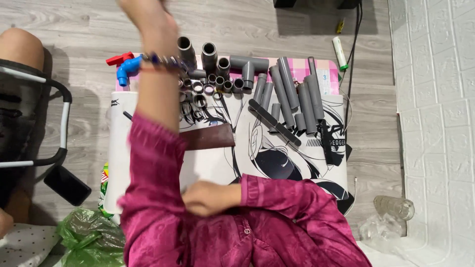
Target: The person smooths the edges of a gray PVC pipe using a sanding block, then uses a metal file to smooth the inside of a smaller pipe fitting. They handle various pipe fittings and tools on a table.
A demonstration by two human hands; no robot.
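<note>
Head view, one camera, looking straight down.

The left arm is raised toward the lens, forearm upright over the mat's (316, 170) far-left part. Left hand (148, 12) is cut by the top edge of the picture; whether its fingers are apart or together cannot be told, and nothing held is seen. A beaded bracelet (161, 60) is worn at the wrist.

Right hand (210, 198) is held low at the mat's near edge, against the left sleeve (148, 163). Fingers are curled together, loosely closed; nothing is seen in them.

Pipe fittings (213, 85) are laid in a cluster along the far edge, just beside the left forearm. Straight pipes (289, 94) are ranged toward the far-right corner, long axes running roughly far to near, slightly fanned. A dark flat strip (274, 122) is laid diagonally across the middle. A brown block (208, 137) is set left of centre, partly hidden by the sleeve. A blue tap (127, 66) with red handle is placed at the far-left corner.

The fittings lie below and just right of the raised left arm; the right hand is well apart from them, on the near side. The left is judged nearer.
</note>
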